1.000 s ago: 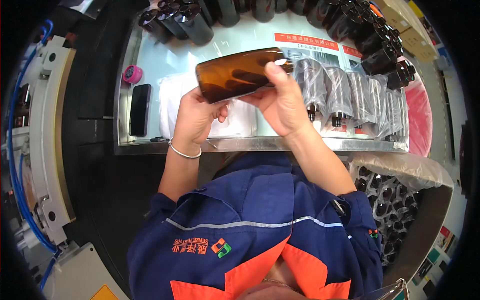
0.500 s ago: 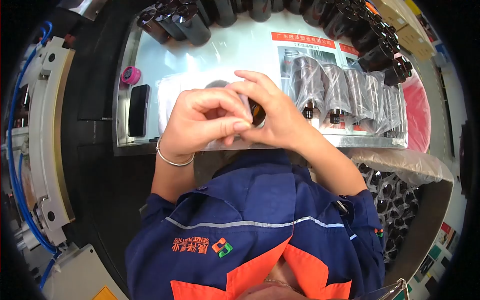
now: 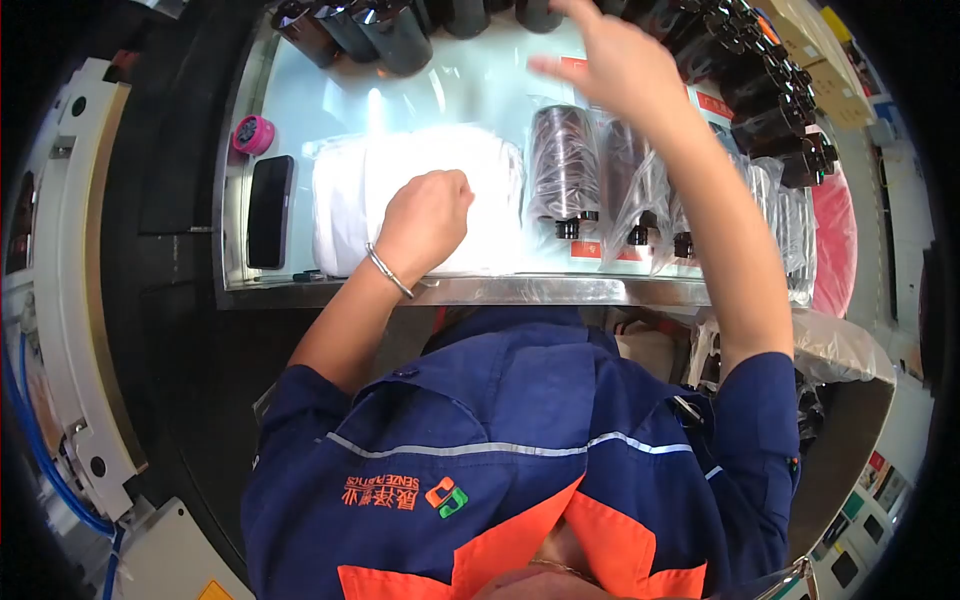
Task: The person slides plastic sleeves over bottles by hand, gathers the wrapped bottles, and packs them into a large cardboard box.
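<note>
My left hand [image 3: 428, 226] is closed in a loose fist over a folded white cloth [image 3: 345, 205]; whether anything is inside it is hidden. My right hand [image 3: 632, 70] reaches out over the far part of the table, fingers apart and slightly blurred, with nothing seen in it. Beyond its fingertips stands a dark bottle [image 3: 538, 14] in the back row. Below my right hand and forearm lies a row of dark bottles in clear plastic bags. The leftmost bagged bottle [image 3: 565, 165] lies with its neck toward me, beside the cloth.
More dark bottles [image 3: 395, 40] stand along the back edge, and others [image 3: 765, 100] curve down the right. A black phone [image 3: 270, 212] and a pink round object [image 3: 254, 134] are at the left. A box lined with plastic [image 3: 840, 350] stands at my right, below the metal table edge [image 3: 560, 291].
My hands were together around a dark bottle; now they are apart. A bagged bottle lies at the row's left end. My right hand has moved far forward, my left down onto the cloth.
</note>
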`<state>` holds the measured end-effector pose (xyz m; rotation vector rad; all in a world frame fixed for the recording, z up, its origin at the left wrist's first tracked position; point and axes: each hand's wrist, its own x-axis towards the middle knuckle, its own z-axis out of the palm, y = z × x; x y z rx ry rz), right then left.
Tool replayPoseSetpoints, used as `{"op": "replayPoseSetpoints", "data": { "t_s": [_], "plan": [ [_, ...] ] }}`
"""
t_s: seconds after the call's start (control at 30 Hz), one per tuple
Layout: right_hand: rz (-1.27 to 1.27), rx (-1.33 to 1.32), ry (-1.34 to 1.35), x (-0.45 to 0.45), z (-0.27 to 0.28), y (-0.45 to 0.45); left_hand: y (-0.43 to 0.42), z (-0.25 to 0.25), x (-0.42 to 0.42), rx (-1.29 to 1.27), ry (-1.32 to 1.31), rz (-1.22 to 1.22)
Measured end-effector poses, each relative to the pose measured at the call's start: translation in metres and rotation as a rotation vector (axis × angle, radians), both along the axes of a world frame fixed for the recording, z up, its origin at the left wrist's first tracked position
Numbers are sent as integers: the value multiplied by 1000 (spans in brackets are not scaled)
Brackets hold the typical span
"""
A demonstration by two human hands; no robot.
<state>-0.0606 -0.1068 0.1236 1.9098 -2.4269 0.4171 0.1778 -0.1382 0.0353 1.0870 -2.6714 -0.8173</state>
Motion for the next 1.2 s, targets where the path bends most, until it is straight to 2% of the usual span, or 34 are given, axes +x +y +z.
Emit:
{"op": "replayPoseSetpoints", "data": {
  "t_s": [0.07,0.13,0.23,0.37,0.43,0.47,0.53,0.6,0.63,0.67,0.7,0.83,0.87,0.9,1.0,1.1,1.17,1.2],
  "plan": [
    [-106,-45,-13,-24,6,-39,-4,-1,5,-44,72,-31],
    [-149,-78,-14,-39,4,-71,-4,12,10,200,168,25],
    [-230,-23,-25,-40,3,-93,-3,29,11,349,121,154],
    [-251,-239,-155,-38,-31,-96,-7,30,19,478,282,185],
    [-204,-448,-349,-34,-32,-88,-4,37,22,737,429,268],
    [-222,-481,-648,-29,-28,-74,-3,36,23,738,427,270],
    [-267,-603,-783,-20,-27,-51,-4,35,24,882,509,329],
    [42,-596,-1374,-2,-19,-2,-1,34,22,888,532,316],
    [112,-581,-1517,13,-17,21,1,33,19,894,557,309],
    [47,-529,-1764,30,-21,40,5,34,14,891,557,297],
    [106,-432,-1979,45,-26,58,11,35,10,845,614,316],
    [19,-397,-2225,86,-50,82,24,34,3,751,792,295],
    [-5,-476,-2244,87,-46,85,26,36,3,741,785,285],
    [4,-489,-2248,85,-44,87,26,37,5,837,818,319],
    [52,-609,-2041,71,-33,98,23,38,14,990,938,345],
    [140,-746,-1407,63,-38,104,23,44,20,1036,1066,315],
    [212,-648,-896,66,-26,116,32,54,22,945,1049,176],
    [312,-605,-796,70,-30,115,39,60,22,865,997,77]
  ]
}}
